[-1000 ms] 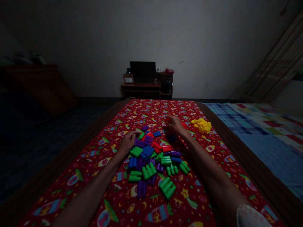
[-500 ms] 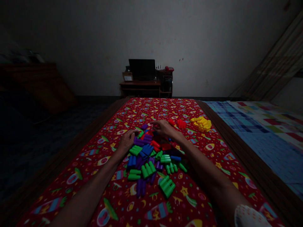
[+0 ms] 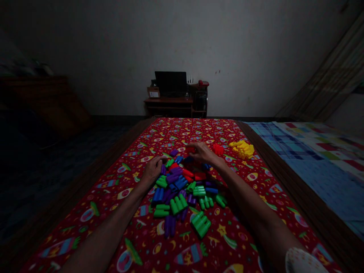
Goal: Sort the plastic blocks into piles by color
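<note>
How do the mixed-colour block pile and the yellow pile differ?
Colour: the mixed-colour pile shows green, blue, purple and red blocks; the yellow pile looks yellow throughout.
Spread: the mixed-colour pile sprawls widely, while the yellow pile is small and compact.
Both lie on the red patterned cloth.

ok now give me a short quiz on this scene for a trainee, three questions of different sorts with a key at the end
1. What colour is the block in the right hand? A yellow, B red, C green.
2. True or false: the yellow blocks lie apart from the mixed pile.
3. Which hand is farther from the yellow blocks?

Key:
1. B, it is a red block.
2. True.
3. The left hand.
</note>
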Motion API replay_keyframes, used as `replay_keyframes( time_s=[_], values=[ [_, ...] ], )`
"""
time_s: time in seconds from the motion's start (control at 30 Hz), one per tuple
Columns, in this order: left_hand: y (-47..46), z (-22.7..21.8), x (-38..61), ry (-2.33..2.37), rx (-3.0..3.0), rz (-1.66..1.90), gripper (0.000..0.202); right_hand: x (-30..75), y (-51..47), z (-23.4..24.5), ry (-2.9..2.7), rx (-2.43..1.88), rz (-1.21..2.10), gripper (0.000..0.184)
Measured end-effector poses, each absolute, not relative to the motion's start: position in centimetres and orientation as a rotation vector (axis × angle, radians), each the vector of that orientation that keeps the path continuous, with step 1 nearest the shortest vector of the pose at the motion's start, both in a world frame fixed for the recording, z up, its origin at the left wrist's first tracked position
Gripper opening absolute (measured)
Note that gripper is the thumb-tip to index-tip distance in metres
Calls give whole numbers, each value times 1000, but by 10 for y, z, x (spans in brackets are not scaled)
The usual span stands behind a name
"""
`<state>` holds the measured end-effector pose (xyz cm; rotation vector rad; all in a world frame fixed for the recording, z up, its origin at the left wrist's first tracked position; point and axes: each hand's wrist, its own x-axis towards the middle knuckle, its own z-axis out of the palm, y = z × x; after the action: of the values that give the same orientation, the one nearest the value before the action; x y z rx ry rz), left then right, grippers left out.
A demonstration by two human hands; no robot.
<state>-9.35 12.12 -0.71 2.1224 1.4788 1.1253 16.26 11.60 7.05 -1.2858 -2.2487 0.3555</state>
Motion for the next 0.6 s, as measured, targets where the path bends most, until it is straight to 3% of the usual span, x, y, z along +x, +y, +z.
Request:
replay_keyframes(
  time_s=[0.2, 0.5, 0.6],
  values=[
    [119, -5, -93, 1488, 2118, 1115, 35, 183, 122, 78, -2097, -1377, 447, 33],
    [109, 14, -85, 1449, 2232, 1239, 33, 207, 132, 50, -1970, -1768, -34, 27],
    [110, 19, -82, 1212, 2429, 1034, 26, 213, 133, 43, -1924, -1901, -49, 26]
  ],
)
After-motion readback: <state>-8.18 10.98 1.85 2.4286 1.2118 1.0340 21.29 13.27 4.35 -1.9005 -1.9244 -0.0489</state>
